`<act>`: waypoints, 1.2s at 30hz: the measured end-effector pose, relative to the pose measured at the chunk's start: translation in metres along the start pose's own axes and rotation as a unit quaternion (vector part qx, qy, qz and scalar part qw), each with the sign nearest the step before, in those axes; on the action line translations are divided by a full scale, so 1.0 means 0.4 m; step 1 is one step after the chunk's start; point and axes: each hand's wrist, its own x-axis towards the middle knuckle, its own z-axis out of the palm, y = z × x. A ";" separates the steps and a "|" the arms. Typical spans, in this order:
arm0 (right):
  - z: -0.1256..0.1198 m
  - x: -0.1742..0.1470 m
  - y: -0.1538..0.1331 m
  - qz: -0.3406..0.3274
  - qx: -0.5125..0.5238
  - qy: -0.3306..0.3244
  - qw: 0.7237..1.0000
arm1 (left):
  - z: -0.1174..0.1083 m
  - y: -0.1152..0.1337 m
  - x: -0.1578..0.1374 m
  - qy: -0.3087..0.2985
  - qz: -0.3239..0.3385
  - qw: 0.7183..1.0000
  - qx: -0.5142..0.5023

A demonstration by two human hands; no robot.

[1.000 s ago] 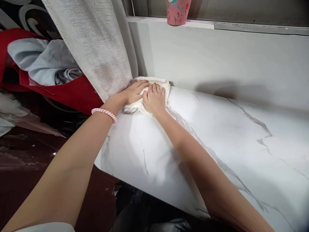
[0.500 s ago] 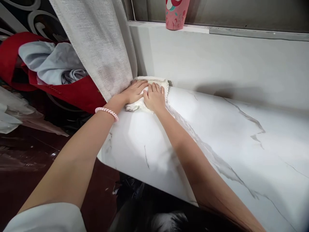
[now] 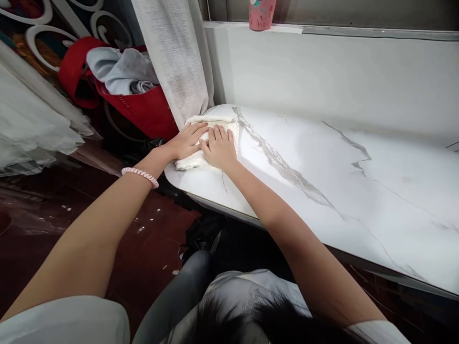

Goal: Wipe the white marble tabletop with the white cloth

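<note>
A folded cream-white cloth (image 3: 211, 120) lies flat at the left end of a white tabletop (image 3: 304, 148) with grey marble veins. My left hand (image 3: 187, 141) rests on the cloth's left part, fingers stretched out, with a pink coiled band on the wrist. Beside it, my right hand (image 3: 219, 149) presses palm down on the cloth, fingers extended. The thumb of the right hand nearly meets the left hand. Part of the cloth is hidden beneath both hands.
A grey-white curtain (image 3: 179, 52) hangs right behind the cloth. Left of it stands a red bag (image 3: 143, 112) stuffed with pale fabric. A pink patterned cup (image 3: 261, 16) sits on the ledge at the back. White tulle (image 3: 36, 114) hangs at the far left above a dark red floor.
Both hands have slid the cloth toward me, from beside the wall to nearer the table's rounded front-left corner. The camera view has shifted too, showing more of the floor and my lap.
</note>
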 end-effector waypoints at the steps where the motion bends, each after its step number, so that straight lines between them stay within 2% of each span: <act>1: -0.002 -0.020 -0.016 -0.005 -0.002 -0.005 1.000 | -0.002 0.010 -0.025 -0.002 -0.006 1.000 0.003; 5: -0.021 -0.099 -0.062 -0.019 -0.007 -0.025 0.999 | -0.005 0.067 -0.109 -0.002 -0.025 1.000 0.018; 9: -0.055 -0.181 -0.061 -0.034 -0.017 -0.038 0.999 | 0.003 0.157 -0.153 0.001 -0.033 0.999 0.036; 13: -0.090 -0.243 -0.033 -0.052 -0.020 -0.045 0.997 | 0.014 0.243 -0.165 0.008 -0.040 0.998 0.052; 17: -0.108 -0.238 -0.002 -0.057 -0.012 -0.053 0.997 | 0.018 0.269 -0.142 0.000 -0.055 0.997 0.058; 23: -0.111 -0.140 0.087 -0.060 -0.017 -0.042 0.997 | 0.027 0.241 -0.021 0.004 -0.077 0.995 0.062; 32: -0.133 0.003 0.262 0.044 -0.023 0.016 0.999 | 0.059 0.187 0.281 0.000 -0.041 0.998 0.045; 36: -0.148 0.059 0.339 0.061 -0.029 0.038 0.997 | 0.071 0.170 0.397 0.000 -0.022 0.999 0.050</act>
